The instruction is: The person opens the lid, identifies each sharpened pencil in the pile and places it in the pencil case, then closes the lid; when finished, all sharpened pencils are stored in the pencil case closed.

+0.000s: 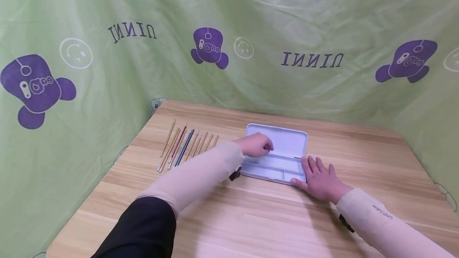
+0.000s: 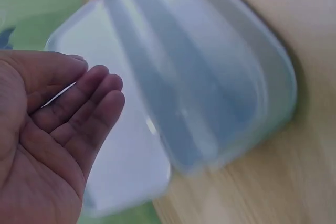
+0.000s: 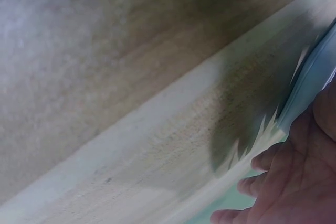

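Note:
A pale pencil case stands with its lid raised toward the back, its long and short compartments showing. My left hand hovers over the case, in front of the lid. In the left wrist view the fingers of the left hand bend loosely toward the thumb and hold nothing. My right hand lies with spread fingers against the right end of the case, its thumb at the front corner. In the right wrist view that right hand touches the edge of the case.
Left of the case, several pencils lie side by side, among them a blue pencil and a red pencil; my left forearm covers part of the row. Beneath everything is a wooden table. A green printed curtain hangs behind it.

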The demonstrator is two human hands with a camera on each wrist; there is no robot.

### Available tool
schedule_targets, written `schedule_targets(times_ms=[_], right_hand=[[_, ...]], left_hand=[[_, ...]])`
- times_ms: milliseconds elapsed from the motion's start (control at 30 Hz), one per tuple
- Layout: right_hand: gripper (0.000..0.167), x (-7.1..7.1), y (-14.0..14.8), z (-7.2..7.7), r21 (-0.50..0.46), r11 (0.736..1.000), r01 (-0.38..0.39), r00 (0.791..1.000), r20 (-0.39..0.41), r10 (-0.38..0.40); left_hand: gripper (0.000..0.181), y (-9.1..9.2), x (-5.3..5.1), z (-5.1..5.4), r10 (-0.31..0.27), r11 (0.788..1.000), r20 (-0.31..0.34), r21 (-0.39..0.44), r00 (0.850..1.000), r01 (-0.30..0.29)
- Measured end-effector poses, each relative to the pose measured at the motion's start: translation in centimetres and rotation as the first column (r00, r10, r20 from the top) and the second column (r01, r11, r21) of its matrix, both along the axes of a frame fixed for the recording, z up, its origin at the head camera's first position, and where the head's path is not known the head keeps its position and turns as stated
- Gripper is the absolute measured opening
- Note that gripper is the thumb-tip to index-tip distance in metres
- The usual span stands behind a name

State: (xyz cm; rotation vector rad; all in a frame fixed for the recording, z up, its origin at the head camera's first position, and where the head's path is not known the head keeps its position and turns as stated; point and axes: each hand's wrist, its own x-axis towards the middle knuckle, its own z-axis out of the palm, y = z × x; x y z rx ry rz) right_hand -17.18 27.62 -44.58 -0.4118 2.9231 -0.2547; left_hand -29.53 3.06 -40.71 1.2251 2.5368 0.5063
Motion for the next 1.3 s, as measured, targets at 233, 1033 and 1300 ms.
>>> schedule_targets(times_ms=[233,1033,1300], right_hand=[[0.105,-0.3,0.9,-0.7,-0.025,1.0,0.001,1.0,0.022,0.0],[0.1,-0.1,0.0,0.1,-0.001,1.0,-0.006,1.0,0.013,0.006],[0.1,-0.1,-0.1,0.0,-0.011,1.0,-0.009,1.0,0.012,0.009]], left_hand=[[0.027,-5.3,-1.0,1.5,0.152,0.927,0.294,0.289,0.943,-0.24],[0.05,-24.6,-3.0,0.5,0.36,0.343,0.7,0.516,0.617,-0.785],[0.053,-28.6,-2.1,-2.1,0.521,0.25,0.69,0.439,0.502,-0.863]])
